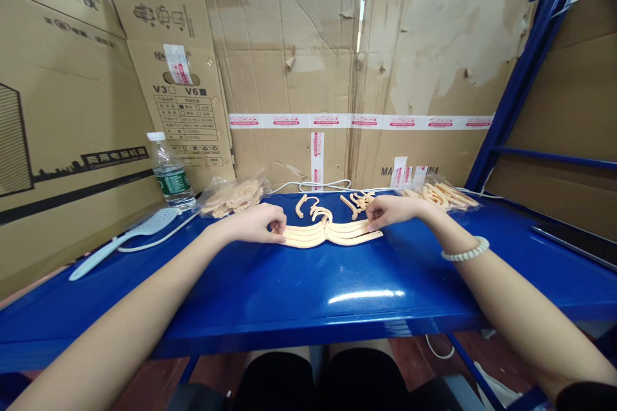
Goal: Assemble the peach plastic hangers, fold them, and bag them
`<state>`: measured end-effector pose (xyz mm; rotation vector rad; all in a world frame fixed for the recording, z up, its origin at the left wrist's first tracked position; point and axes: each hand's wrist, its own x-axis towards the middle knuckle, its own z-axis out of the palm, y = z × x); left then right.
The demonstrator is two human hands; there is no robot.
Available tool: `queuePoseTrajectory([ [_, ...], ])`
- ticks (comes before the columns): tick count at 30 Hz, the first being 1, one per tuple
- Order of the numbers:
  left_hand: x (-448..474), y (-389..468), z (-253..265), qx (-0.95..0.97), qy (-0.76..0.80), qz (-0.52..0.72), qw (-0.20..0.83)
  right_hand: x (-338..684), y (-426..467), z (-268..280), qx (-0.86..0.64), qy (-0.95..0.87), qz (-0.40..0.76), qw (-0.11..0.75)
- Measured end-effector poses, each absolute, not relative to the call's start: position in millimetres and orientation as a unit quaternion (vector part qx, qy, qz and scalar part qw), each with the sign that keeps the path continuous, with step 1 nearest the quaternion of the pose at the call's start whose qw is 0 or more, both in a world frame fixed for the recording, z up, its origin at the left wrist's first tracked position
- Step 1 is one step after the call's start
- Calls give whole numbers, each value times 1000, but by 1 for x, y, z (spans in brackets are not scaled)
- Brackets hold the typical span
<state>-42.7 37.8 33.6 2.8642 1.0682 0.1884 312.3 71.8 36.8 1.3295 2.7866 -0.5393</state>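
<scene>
In the head view, your pale strips (306,242) are lying on the blue surface (289,295) straight ahead of you, between your hands; their long axis is running left to right, sagging on either side of a middle joint like spread wings; your left hand (264,222) is pinching their left end, your right hand (389,210) is gripping near their right end, and neither is sitting clearly nearer the middle; curved hooks (326,213) are rising from the joint, pointing away from you; the strips are looking smooth, matt and plastic, stacking in parallel layers; loose curved pieces (349,207) are lying just behind; crinkled clear bags, one at left (236,197) and one at right (442,196), are holding similar pale parts; the surface is shining with glossy paint, while torn, creased cardboard (289,32) is standing behind it.
</scene>
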Motion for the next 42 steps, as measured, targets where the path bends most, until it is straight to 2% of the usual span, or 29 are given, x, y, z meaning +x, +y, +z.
queuePoseTrajectory([
  [12, -44, 40, 33, 934, 346, 79, 33, 310, 70, 37, 436, 890, -131, -24],
  [24, -45, 41, 32, 934, 345, 84, 31, 310, 72, 36, 457, 877, -138, -52],
  [34, -47, 44, 29, 932, 349, 96, 31, 309, 71, 35, 465, 876, -117, -50],
  [42, -42, 50, 16, 917, 360, 168, 47, 310, 76, 31, 455, 881, -110, -65],
])
